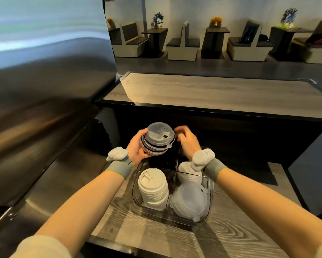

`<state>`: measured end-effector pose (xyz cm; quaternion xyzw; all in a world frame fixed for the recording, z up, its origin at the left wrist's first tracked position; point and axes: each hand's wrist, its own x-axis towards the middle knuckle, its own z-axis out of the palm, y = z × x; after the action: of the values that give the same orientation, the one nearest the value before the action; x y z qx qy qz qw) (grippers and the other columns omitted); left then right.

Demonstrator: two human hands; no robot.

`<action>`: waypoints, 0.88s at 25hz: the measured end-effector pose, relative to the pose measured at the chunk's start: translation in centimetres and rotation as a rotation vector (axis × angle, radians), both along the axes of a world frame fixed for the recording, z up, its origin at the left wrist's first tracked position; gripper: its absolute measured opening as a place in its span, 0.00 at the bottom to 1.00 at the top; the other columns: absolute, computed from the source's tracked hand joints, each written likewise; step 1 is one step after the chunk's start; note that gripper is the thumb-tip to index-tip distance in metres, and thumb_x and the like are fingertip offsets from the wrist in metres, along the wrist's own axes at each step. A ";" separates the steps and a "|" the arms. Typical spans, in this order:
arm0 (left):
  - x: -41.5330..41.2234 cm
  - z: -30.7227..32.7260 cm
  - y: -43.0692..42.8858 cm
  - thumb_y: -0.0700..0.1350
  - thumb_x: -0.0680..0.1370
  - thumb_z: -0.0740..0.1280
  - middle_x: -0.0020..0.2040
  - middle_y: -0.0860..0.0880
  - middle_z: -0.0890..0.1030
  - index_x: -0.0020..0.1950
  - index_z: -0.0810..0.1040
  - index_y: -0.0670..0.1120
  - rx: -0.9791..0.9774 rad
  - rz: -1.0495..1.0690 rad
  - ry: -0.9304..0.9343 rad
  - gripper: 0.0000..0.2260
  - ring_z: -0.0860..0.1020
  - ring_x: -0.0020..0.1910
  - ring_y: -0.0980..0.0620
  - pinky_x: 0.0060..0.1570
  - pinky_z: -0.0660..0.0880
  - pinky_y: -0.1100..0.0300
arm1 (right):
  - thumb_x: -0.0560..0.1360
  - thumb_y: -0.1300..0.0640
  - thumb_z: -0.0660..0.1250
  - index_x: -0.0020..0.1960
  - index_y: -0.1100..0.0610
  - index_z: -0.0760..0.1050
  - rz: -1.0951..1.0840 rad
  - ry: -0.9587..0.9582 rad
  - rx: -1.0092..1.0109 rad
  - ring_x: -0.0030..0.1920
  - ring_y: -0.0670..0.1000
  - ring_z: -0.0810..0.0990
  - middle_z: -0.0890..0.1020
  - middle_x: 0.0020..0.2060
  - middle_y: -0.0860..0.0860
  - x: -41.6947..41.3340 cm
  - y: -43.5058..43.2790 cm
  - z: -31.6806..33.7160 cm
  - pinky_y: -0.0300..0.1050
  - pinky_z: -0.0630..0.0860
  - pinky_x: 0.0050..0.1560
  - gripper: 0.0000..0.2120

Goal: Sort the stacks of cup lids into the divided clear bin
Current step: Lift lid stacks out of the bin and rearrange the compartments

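My left hand (137, 146) grips a short stack of clear flat lids (157, 139), tilted, above the far left part of the divided clear bin (210, 198). My right hand (188, 141) hovers just right of that stack, fingers loosely curled and blurred, holding nothing that I can see. In the bin, a stack of white sip lids (152, 189) fills the near left compartment. Clear dome lids (190, 200) lie in the near right one. More white lids (186, 172) sit in the far right compartment, partly hidden by my right wrist. The far left compartment looks dark.
The bin stands on a grey wood-grain counter (156, 237). A raised wood-grain bar top (212, 92) runs across behind it. A large stainless steel appliance (44, 90) walls off the left side. Booth seats and small tables stand far behind.
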<state>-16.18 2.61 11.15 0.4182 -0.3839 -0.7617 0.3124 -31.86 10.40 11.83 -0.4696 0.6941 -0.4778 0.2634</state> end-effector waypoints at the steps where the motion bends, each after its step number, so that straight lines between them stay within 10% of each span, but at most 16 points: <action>1: -0.2 -0.1 0.3 0.52 0.80 0.59 0.44 0.46 0.82 0.53 0.76 0.46 -0.004 -0.018 -0.005 0.12 0.78 0.46 0.48 0.50 0.75 0.50 | 0.78 0.60 0.60 0.66 0.61 0.69 0.039 -0.007 -0.059 0.57 0.50 0.71 0.74 0.61 0.58 0.2 0.1 0.7 0.42 0.68 0.58 0.17; 5: -1.1 -0.7 1.0 0.54 0.79 0.59 0.51 0.43 0.82 0.63 0.75 0.45 -0.007 -0.038 0.005 0.18 0.80 0.52 0.45 0.54 0.76 0.48 | 0.71 0.48 0.71 0.73 0.54 0.59 0.291 0.258 0.055 0.70 0.52 0.63 0.66 0.69 0.54 0.7 -0.2 0.7 0.48 0.64 0.71 0.36; 15: -2.0 -2.4 1.9 0.52 0.78 0.64 0.65 0.42 0.77 0.70 0.70 0.45 0.025 0.022 0.032 0.23 0.77 0.61 0.44 0.45 0.78 0.52 | 0.78 0.51 0.60 0.74 0.53 0.54 0.247 -0.181 0.044 0.66 0.51 0.68 0.66 0.67 0.53 -0.2 0.9 1.2 0.44 0.67 0.63 0.28; 22: -2.4 -1.5 1.4 0.51 0.78 0.63 0.68 0.44 0.75 0.71 0.69 0.45 0.087 0.125 0.033 0.23 0.75 0.61 0.44 0.41 0.77 0.52 | 0.71 0.57 0.72 0.70 0.54 0.63 0.462 0.089 0.430 0.62 0.53 0.72 0.71 0.62 0.54 -3.3 6.9 0.3 0.42 0.70 0.60 0.30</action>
<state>-18.56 4.06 9.60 0.4418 -0.3186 -0.7635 0.3471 -35.15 17.25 12.11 -0.5688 0.6651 -0.2265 0.4275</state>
